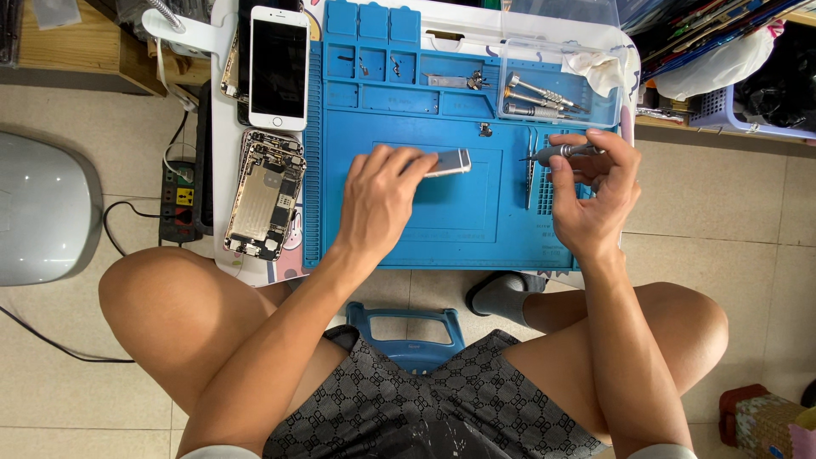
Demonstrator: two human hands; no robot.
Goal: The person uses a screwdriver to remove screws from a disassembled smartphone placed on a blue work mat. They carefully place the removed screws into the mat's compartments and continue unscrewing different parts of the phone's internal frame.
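My left hand (378,200) lies flat over a silver phone (449,162) in the middle of the blue repair mat (442,229), covering most of it; only the phone's right end shows. My right hand (591,191) is raised over the mat's right side, fingers pinching a grey precision screwdriver (561,153) whose tip points left. Thin tweezers (529,178) lie on the mat just left of that hand.
A white phone (278,66) lies face up at the left, with an opened phone shell (262,200) showing its insides below it. A clear tray (552,85) holds spare screwdrivers and a tissue. A power strip (178,204) sits on the floor left; a blue stool (408,331) stands between my knees.
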